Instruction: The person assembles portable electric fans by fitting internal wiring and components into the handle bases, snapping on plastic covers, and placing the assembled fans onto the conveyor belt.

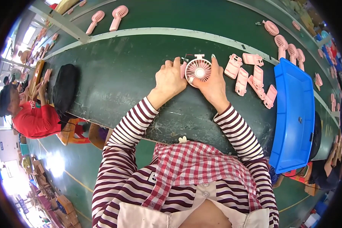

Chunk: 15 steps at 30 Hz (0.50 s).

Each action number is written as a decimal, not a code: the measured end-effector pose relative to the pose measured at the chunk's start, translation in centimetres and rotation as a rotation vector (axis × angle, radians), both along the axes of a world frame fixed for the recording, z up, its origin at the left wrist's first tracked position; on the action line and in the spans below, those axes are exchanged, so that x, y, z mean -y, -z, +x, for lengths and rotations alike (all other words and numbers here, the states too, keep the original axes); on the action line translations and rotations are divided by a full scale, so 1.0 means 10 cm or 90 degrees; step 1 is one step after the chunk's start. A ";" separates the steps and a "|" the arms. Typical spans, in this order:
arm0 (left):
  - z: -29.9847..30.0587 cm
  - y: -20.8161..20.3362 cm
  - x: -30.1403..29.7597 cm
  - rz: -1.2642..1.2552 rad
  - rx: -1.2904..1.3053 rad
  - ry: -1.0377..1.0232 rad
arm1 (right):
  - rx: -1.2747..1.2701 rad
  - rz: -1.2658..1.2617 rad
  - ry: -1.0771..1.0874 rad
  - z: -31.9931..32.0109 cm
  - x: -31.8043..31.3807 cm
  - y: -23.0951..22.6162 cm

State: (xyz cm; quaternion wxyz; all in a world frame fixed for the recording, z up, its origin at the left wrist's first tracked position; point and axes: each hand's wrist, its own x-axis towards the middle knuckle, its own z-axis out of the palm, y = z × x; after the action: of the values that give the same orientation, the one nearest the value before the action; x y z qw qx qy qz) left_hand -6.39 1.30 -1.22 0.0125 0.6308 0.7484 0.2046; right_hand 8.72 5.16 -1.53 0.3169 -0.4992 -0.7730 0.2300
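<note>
A round pink fan head (200, 70) with a spoked grille sits upright between my hands over the dark green bench. My right hand (213, 84) closes around its right side, with the thumb across the lower rim. My left hand (170, 79) is closed at the other side, its fingers on a small pink plastic piece (183, 70) that is mostly hidden. Thin dark wires show between that piece and the fan head. Just right of my right hand lie several loose pink handle shells (233, 66) on the bench.
At the right stands a blue plastic bin (295, 117). Beyond the pale rail (159, 32), pink handheld fans (119, 17) lie on a green surface, with more at the far right (281, 45). A black bag-like thing (66, 87) and a person in red (38, 117) are at the left.
</note>
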 end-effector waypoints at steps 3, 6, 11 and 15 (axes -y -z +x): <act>-0.09 0.02 0.06 0.008 0.040 0.017 | -0.211 -0.136 -0.040 0.21 -0.05 0.06; -0.14 -0.06 0.17 -0.107 0.669 -0.007 | -0.399 -0.240 -0.144 0.54 -0.01 -0.14; -0.02 0.05 0.45 -0.187 1.340 0.188 | -0.313 -0.266 -0.267 1.28 -0.04 -0.55; 0.24 0.11 0.55 -0.323 1.446 0.158 | -0.322 -0.266 -0.293 1.46 -0.06 -0.86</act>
State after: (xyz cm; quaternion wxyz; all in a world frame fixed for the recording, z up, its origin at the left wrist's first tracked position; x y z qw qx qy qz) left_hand -4.03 -4.25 -2.32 0.8195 0.1339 0.2598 0.4930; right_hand 23.30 5.74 7.06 0.3289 -0.2940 -0.6990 0.5628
